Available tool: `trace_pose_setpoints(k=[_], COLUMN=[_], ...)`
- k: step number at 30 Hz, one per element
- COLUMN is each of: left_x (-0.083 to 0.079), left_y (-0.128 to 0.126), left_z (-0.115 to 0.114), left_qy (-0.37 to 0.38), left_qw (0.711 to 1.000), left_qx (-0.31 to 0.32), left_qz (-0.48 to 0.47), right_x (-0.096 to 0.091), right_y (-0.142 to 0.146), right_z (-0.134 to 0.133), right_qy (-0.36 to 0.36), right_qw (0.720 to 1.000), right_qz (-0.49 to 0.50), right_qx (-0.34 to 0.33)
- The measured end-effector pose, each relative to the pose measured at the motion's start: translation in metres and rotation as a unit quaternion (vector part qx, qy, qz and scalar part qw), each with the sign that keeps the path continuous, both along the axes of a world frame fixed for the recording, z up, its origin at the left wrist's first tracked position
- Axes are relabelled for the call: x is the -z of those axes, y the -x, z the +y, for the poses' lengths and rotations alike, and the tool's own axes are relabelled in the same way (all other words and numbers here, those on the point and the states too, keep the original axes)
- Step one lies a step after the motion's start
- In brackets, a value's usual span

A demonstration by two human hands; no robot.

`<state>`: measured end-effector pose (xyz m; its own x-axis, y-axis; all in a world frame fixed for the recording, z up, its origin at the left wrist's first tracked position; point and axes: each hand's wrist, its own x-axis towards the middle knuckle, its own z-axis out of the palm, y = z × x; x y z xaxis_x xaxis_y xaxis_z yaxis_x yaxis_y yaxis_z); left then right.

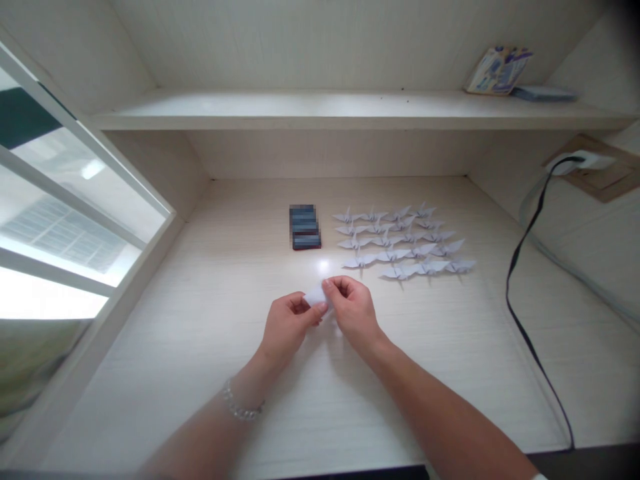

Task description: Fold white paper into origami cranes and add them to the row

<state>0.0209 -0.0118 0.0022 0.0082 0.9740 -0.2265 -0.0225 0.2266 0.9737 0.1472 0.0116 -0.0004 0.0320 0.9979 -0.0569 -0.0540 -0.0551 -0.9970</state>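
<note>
A small piece of white folded paper point(315, 295) is pinched between both hands, just above the desk. My left hand point(293, 321) grips its lower left side, thumb along the near edge. My right hand point(353, 307) pinches its upper right corner between thumb and forefinger. Fingers cover much of the paper, so its exact folds cannot be made out. Beyond my right hand, several white paper cranes point(410, 253) stand in rows with wings spread.
A dark phone-like object point(305, 228), its surface pixelated, lies left of the cranes. A black cable point(515, 267) runs from the wall socket point(600, 163) down the right side. Above the desk point(200, 300) is a shelf point(300, 103) bearing a small box point(499, 70). Window panes are at left.
</note>
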Motion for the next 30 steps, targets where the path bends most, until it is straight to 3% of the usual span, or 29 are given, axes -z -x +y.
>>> trace_pose_setpoints(k=[8, 12, 21, 30], left_x=[-0.002, -0.004, -0.004, 0.001], left_y=[0.000, 0.003, 0.001, 0.003], left_z=[-0.002, -0.003, -0.002, 0.000], left_qy=[0.025, 0.023, -0.029, -0.013], left_qw=[0.995, 0.995, 0.999, 0.996], left_qx=[-0.019, -0.026, -0.014, -0.021], left_qz=[-0.093, -0.096, 0.001, -0.080], right_x=[0.002, 0.003, 0.001, 0.003], right_y=[-0.001, -0.010, 0.001, 0.001], right_z=[0.004, 0.010, -0.002, 0.000], right_qy=[0.003, -0.019, 0.000, 0.007], right_qw=[0.999, 0.996, 1.000, 1.000], right_qz=[0.015, 0.013, -0.007, -0.002], right_qx=[0.038, 0.084, -0.009, 0.018])
